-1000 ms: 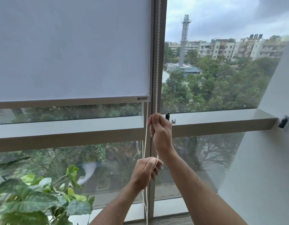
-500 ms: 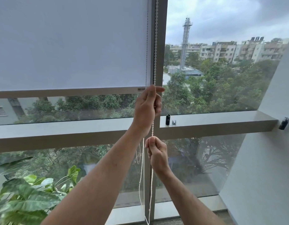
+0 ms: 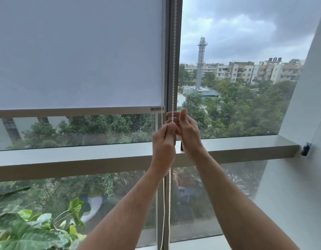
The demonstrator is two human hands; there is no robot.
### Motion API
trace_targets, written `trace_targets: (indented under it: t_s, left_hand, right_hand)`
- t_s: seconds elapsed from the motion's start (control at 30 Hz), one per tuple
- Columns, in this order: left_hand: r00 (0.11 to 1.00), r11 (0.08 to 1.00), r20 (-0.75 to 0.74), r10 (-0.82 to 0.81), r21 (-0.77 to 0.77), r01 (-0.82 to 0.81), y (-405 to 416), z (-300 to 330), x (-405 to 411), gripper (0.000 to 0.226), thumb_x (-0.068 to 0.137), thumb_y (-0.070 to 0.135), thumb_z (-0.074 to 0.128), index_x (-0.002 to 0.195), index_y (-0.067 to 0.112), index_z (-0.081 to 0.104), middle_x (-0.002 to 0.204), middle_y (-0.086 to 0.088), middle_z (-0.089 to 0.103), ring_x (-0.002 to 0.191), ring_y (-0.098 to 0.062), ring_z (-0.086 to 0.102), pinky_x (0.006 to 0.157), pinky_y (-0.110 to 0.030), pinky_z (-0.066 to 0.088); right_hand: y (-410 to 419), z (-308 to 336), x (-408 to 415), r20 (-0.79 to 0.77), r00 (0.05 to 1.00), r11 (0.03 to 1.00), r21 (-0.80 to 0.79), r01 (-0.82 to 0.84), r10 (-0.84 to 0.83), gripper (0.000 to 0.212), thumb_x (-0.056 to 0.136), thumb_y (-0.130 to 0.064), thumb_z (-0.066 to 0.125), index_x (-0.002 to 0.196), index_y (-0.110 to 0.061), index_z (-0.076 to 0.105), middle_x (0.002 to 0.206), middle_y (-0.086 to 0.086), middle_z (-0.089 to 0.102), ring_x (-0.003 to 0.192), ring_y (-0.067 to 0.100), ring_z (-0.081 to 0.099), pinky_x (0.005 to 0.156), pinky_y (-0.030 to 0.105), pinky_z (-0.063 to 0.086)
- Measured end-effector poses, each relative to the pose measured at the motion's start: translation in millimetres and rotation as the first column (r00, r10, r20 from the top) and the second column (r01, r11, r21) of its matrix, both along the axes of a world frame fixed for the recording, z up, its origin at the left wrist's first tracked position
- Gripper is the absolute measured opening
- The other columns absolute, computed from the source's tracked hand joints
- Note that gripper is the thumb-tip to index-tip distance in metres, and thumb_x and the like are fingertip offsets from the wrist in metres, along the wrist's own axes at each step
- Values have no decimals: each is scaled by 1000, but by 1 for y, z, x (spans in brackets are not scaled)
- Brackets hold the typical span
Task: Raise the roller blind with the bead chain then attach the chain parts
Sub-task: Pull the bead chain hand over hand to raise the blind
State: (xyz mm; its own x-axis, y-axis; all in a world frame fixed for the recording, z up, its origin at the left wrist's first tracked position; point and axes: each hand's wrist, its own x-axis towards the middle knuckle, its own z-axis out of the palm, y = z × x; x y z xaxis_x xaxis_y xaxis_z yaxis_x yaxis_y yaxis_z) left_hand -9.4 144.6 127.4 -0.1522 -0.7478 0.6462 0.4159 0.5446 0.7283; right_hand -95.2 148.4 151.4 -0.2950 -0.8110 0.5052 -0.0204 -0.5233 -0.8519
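- Two strands of the white plastic bead chain (image 3: 173, 69) hang beside the grey window mullion (image 3: 171, 51); the front strand runs taut down into my hands, the thinner rear strand hangs just left of it and both trail loosely below my wrists.
- My left hand (image 3: 163, 145) is closed in a fist around the front strand, pinching it at the top between thumb and forefinger, level with the gap under the blind.
- My right hand (image 3: 187, 130) sits just beside it, touching or nearly so, fingers spread and reaching up toward the chain above the left fist; I cannot tell whether it has any beads yet.
- Above and left, the pale grey fabric roller blind (image 3: 78, 51) covers the upper pane, its beige bottom bar (image 3: 74, 111) resting well above the grey window ledge (image 3: 65, 156).
- I judge the raising step only partly done, in a hand-over-hand pull.
- Next move calls for the right hand to close on the front strand above the left, then draw straight down, keeping the strands apart.
- Off to the edges sit a green leafy potted plant (image 3: 29, 230) and a small black fitting on the white wall (image 3: 305, 150).
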Motion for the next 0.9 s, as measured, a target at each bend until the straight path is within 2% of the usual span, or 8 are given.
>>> trace_targets:
  t_s: [0.1,0.2,0.37,0.5,0.6,0.7,0.8,0.9]
  left_hand:
    - [999,997,33,15,69,-18,3,-21,1,36,97,29,47,65,29,62,47,13,34,45,-7,26,43,-23,20]
    - [997,997,63,53,52,-56,1,-31,5,36,99,27,45,67,26,61,46,12,34,45,-4,27,42,-18,23]
    - [996,998,75,54,13,-55,2,-33,12,35,99,24,44,68,19,60,46,10,36,44,-4,28,42,-15,25]
    - [996,999,72,51,12,-52,5,-39,11,34,97,23,45,69,13,60,46,11,36,43,-4,28,41,-16,24]
    - [994,999,106,-36,16,34,2,-45,15,34,96,31,49,71,14,66,47,10,35,43,-6,29,42,-17,24]
    - [960,991,247,-130,1,134,-9,-45,26,41,93,45,51,79,14,74,48,-2,46,44,-17,39,44,-27,32]
    - [929,996,359,-90,23,87,-23,-30,33,50,86,56,42,92,23,78,78,-5,76,74,-23,70,69,-38,55]
    - [949,1000,314,-4,23,-3,-33,2,36,59,86,64,37,99,21,74,89,-3,78,84,-22,72,74,-36,57]
  right_hand:
    - [-1,44,10,-19,997,993,-88,-79,78,47,106,-36,30,110,-2,63,83,14,66,75,27,65,69,34,55]
    - [0,82,23,-52,992,983,-139,-121,114,43,109,-30,26,115,-2,59,79,11,62,65,23,59,57,33,50]
    - [2,138,35,56,996,978,-196,-63,75,35,109,-28,33,98,-16,65,58,-4,41,45,9,27,37,22,20]
    - [1,138,45,23,992,956,-266,127,-125,39,105,-14,37,73,-19,57,55,-2,36,46,11,27,43,26,21]
    - [2,122,45,5,987,925,-346,155,-163,40,104,-12,39,69,-22,55,55,-3,37,47,14,30,44,31,23]
    - [2,109,42,-6,988,919,-368,143,-156,40,104,-15,39,69,-25,55,55,-2,37,48,16,30,43,32,24]
    - [4,102,42,-32,984,910,-386,152,-178,39,104,-17,39,69,-27,55,55,-5,39,48,14,32,44,29,25]
    - [7,95,42,-65,971,897,-401,186,-231,35,102,-19,39,70,-25,54,55,-13,43,49,9,35,44,25,29]
